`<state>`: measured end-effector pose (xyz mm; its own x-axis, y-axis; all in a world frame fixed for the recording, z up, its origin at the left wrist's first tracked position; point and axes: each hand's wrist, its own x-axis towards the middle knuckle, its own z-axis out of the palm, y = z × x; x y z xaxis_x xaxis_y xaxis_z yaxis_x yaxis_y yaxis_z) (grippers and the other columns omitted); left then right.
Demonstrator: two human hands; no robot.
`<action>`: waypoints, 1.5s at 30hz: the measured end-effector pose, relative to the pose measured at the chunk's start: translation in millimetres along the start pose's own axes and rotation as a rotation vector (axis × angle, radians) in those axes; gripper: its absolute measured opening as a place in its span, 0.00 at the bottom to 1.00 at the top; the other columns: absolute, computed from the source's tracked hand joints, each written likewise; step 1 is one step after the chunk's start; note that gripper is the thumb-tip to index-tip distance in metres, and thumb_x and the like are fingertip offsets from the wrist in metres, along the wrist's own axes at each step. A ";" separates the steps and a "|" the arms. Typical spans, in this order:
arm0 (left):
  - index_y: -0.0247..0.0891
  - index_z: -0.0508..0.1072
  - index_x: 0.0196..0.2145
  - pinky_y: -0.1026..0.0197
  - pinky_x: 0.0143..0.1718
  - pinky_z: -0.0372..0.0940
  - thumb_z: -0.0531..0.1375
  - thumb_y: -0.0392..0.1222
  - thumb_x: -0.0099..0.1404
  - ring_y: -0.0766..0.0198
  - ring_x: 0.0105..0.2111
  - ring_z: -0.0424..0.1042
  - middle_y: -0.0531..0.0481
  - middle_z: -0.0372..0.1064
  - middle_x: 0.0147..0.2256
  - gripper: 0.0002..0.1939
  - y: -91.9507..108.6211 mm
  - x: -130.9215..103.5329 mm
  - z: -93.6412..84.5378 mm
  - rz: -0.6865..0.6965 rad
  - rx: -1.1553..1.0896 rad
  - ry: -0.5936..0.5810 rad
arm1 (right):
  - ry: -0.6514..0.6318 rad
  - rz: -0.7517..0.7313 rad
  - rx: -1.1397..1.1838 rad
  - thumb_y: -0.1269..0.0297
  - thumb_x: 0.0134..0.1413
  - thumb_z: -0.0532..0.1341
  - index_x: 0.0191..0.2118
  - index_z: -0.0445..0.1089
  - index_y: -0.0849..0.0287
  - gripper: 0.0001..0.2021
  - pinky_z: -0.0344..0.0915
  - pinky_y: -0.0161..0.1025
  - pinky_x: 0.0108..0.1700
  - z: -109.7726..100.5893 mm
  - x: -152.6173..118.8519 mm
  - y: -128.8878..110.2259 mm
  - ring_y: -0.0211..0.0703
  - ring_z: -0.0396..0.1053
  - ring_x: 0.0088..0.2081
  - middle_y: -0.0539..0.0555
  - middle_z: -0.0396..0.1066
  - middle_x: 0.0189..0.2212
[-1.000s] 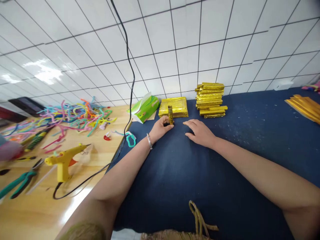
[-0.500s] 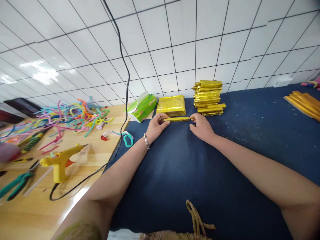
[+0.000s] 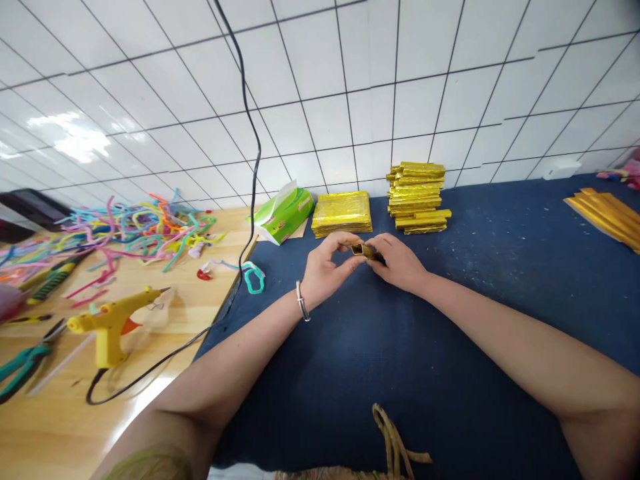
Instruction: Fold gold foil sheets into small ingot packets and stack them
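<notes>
A slender gold tube (image 3: 369, 251) is held between the left hand (image 3: 326, 268) and the right hand (image 3: 399, 264), over the middle of a dark blue cloth (image 3: 320, 387); whether the cloth is touched by it cannot be told. The tube's end on the left is seen open, as a small four-sided mouth with thin walls, shadowed brown within and brighter along its edges. The outer faces are shiny and yellow-gold, darkened where shaded by the fingers. The opposite end is covered by the right hand, so that the full length is hidden. The open end is pinched between thumb and fingers of the left hand, above whose wrist a silvery bracelet (image 3: 301, 301) is worn; the other end is grasped by the bent fingers and thumb of the right. Behind the hands, a flat gold stack (image 3: 341, 208) and, to its right, a taller pile of gold strips (image 3: 416, 190) are set near the white tiled wall (image 3: 425, 40). A green packet (image 3: 290, 215) is placed just left of the flat stack. Farther left, a yellow glue gun (image 3: 107, 333), green-handled pliers (image 3: 23, 368) and a tangle of coloured fuzzy stems (image 3: 109, 223) are laid on a wooden tabletop (image 3: 50, 433).
</notes>
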<state>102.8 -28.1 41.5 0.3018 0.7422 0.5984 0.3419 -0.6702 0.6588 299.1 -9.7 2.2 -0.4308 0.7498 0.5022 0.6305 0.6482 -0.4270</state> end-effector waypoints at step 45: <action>0.40 0.57 0.56 0.58 0.46 0.64 0.61 0.40 0.59 0.65 0.39 0.71 0.50 0.70 0.38 0.28 -57.3 -8.3 28.8 -0.245 -0.119 -0.316 | 0.118 0.335 0.405 0.57 0.51 0.59 0.42 0.68 0.59 0.14 0.65 0.39 0.40 -5.9 5.9 4.0 0.41 0.69 0.36 0.51 0.73 0.35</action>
<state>106.3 4.4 -14.3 0.4891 0.8325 0.2602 0.3382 -0.4560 0.8232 302.9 -3.5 7.9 -0.1582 0.9196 0.3596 0.4112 0.3924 -0.8228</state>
